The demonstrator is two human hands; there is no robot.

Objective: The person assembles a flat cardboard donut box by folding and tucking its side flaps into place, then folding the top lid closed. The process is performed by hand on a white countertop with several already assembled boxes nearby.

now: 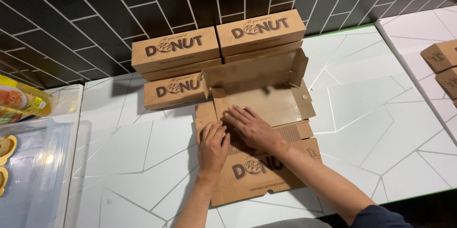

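At frame centre, both open hands, left hand [212, 146] and right hand [252, 128], press flat on the half-folded brown cardboard box [259, 109], its long axis running left-right.

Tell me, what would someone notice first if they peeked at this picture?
First, the two bare hands in the middle: the left hand and right hand press flat on a half-folded brown cardboard box lying open on the white table. Behind it, against the black tiled wall, stand stacked closed boxes of the same brown kind. At the far left sits a clear plastic bin.
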